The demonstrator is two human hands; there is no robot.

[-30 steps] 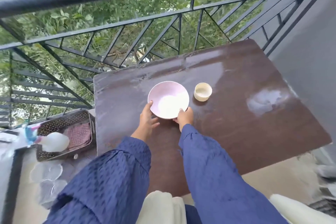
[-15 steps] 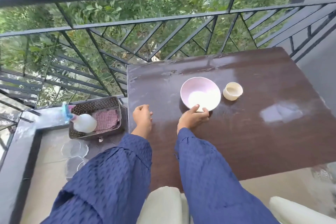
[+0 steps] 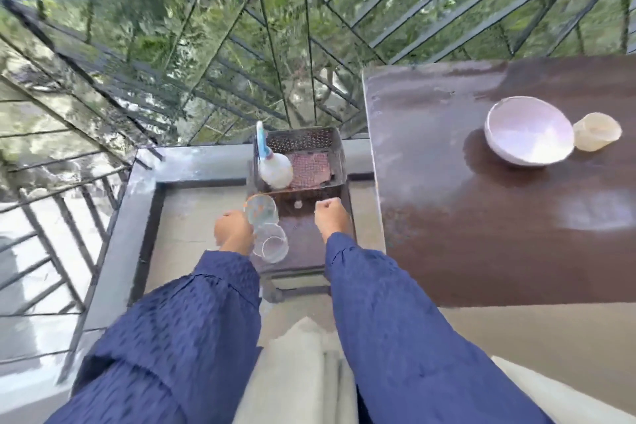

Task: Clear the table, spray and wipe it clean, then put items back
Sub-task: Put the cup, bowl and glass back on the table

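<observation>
My view has swung left of the brown table (image 3: 481,217). On it stand a pink bowl (image 3: 530,134) and a small cream cup (image 3: 597,136), touching. Beside the table, a low dark stool (image 3: 303,251) carries a perforated basket (image 3: 339,162) holding a white spray bottle (image 3: 275,167) and a pink cloth (image 3: 309,169). Two clear glasses (image 3: 260,210) (image 3: 273,244) sit in front of the basket. My left hand (image 3: 234,232) is curled around the left side of the farther glass. My right hand (image 3: 332,218) is a fist over the stool, holding nothing.
A black metal railing (image 3: 309,27) runs along the balcony's far and left sides, with greenery beyond. A grey ledge (image 3: 192,165) borders the floor. My knees in pale trousers (image 3: 296,372) are at the bottom. The frame is motion-blurred.
Both hands left the pink bowl on the table and moved left, down to the stool. My view swung left with them. My left hand now touches a clear glass.
</observation>
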